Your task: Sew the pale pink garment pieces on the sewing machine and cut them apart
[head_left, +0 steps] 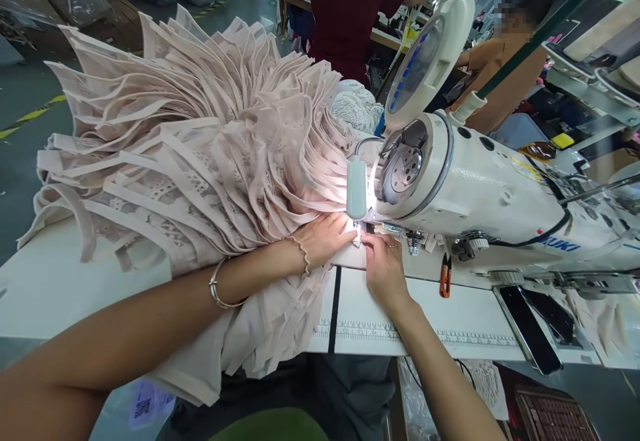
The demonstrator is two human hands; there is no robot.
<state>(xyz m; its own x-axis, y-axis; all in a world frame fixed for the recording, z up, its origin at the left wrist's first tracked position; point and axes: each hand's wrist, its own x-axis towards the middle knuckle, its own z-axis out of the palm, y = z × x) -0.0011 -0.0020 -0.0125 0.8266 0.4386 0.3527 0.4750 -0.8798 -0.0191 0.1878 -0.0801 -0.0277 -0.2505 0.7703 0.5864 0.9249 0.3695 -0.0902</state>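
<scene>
A sewing machine (480, 181) stands on the right, its lamp (357, 187) lighting the needle area. Beside the needle on the left, my left hand (323, 239) is closed on the edge of a pale pink lace garment (200, 161), fingertips partly hidden. Just right of the needle, my right hand (386, 261) pinches the end of a small pale fabric strip (357, 235) under the presser foot. A big fanned pile of these garments covers the table's left side and hangs over the front edge under my left forearm.
Orange thread snips (445, 275) lie right of my right hand. A phone (530, 331) lies at the front right. A ruler strip (450, 338) runs along the table's front edge. White lace (356, 106) lies behind the machine head. Two people (345, 14) are beyond the table.
</scene>
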